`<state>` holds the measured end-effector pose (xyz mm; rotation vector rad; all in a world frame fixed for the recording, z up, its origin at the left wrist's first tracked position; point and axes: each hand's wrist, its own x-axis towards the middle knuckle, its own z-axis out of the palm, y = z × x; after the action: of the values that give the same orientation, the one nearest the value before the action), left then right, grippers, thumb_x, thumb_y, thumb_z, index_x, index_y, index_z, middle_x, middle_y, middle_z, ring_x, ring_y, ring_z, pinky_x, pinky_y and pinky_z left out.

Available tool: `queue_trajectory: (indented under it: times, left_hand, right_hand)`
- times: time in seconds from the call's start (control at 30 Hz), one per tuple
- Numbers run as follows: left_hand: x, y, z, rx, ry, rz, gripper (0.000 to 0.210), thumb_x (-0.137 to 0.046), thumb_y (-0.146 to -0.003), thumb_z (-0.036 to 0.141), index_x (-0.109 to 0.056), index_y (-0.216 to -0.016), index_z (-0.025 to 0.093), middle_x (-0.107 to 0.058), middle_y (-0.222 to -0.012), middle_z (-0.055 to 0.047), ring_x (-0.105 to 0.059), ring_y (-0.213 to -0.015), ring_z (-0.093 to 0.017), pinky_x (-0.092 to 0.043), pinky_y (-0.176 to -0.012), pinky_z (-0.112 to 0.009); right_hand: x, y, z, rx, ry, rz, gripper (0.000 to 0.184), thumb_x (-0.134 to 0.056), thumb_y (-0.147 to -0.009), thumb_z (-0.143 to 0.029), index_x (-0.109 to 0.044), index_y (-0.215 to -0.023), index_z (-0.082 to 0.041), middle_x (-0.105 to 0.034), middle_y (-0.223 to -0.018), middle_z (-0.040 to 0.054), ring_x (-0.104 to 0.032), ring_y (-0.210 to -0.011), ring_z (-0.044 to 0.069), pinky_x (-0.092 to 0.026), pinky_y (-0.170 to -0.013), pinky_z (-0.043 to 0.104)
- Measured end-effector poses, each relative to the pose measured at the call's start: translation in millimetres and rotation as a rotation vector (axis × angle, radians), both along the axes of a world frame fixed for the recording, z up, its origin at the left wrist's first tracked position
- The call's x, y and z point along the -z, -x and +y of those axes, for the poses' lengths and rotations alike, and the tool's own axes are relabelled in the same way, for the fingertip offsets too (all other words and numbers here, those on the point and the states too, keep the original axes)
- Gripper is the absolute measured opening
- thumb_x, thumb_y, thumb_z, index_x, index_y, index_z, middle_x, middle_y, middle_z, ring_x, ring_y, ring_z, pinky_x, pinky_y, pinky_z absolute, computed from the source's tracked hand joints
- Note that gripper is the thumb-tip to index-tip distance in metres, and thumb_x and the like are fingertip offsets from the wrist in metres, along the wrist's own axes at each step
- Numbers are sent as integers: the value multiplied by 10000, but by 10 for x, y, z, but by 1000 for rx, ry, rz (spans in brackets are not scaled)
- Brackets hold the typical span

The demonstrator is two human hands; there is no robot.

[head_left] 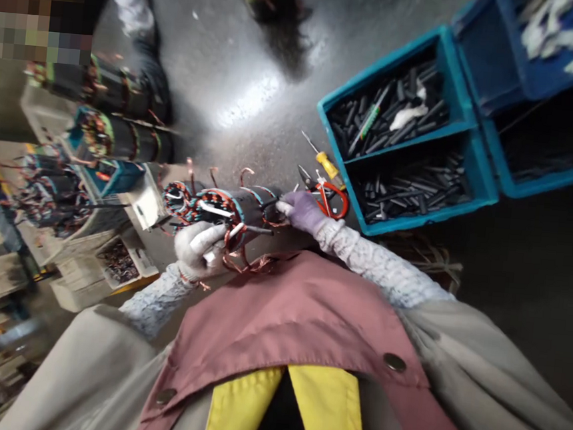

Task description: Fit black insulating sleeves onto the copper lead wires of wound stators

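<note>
A motor stator (pixel 251 208) with copper windings, teal and orange-red insulation and a dark metal body lies on its side in front of me. White sleeving (pixel 215 209) crosses its open left end. My left hand (pixel 201 244), in a white glove, is curled closed against the near left side of the winding, and what its fingers pinch is hidden. At the stator's right end my right hand (pixel 304 211), in a purple glove, has its fingers pressed together beside the end wires; the item in them is too small to tell. Bare copper leads (pixel 249 263) hang on the near side.
A teal divided bin (pixel 401 222) of dark tube pieces stands right, with a yellow-handled screwdriver (pixel 327 165) and red-handled pliers (pixel 340 206) beside it. More stators (pixel 123 137) stand left, near another person's sleeve (pixel 129 0). A blue crate (pixel 510 60) holds white gloves.
</note>
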<state>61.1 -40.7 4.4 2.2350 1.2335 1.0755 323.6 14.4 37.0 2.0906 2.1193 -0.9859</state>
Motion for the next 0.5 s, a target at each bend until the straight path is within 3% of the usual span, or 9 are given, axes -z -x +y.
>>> queue_trajectory:
  times: [0.1,0.17,0.23,0.33,0.4,0.5]
  left_hand:
    - [-73,-173,-13,-45,-219,-111,277,-506,-950,395,-707,-983,207,-704,-739,-51,-645,-609,-148,-512,-574,-280]
    - [-136,-187,3,-45,-250,-177,248,-501,-959,330,-704,-1026,203,-732,-833,-47,-684,-707,-146,-546,-651,-270]
    - [-193,-107,33,-150,-234,-236,268,-476,-970,315,-702,-1066,207,-740,-931,-54,-702,-843,-164,-569,-774,-299]
    - [-285,40,109,-335,-193,-117,302,-533,-947,362,-694,-1145,200,-714,-1104,-98,-676,-1019,-222,-551,-899,-361]
    - [-393,46,182,-298,-126,129,399,-611,-903,409,-672,-1229,188,-686,-1190,-131,-655,-1076,-272,-540,-904,-386]
    - [-637,-71,291,-206,-37,456,507,-600,-914,411,-600,-1359,169,-669,-1220,-171,-648,-1097,-328,-533,-863,-415]
  right_hand:
    - [103,35,-45,-9,-120,-49,255,-509,-982,-233,-744,-1035,-148,-773,-1022,114,-698,-901,199,-475,-772,264]
    - [133,20,-45,-14,-154,-139,251,-505,-979,-223,-740,-1028,-150,-773,-1030,130,-714,-918,219,-494,-791,282]
    - [71,-62,-53,13,-234,-177,226,-533,-959,-224,-740,-1012,-148,-776,-1016,139,-725,-921,240,-521,-813,311]
    - [-229,-229,-162,94,-604,-102,238,-534,-948,-229,-729,-1053,-141,-772,-1055,143,-729,-987,257,-549,-900,370]
    - [-499,-234,-300,62,-872,-13,283,-485,-974,-250,-716,-1098,-145,-767,-1073,133,-727,-1013,247,-558,-931,387]
    - [-791,-1,-507,-162,-1092,15,306,-469,-983,-273,-708,-1134,-158,-762,-1065,122,-717,-1019,238,-565,-945,391]
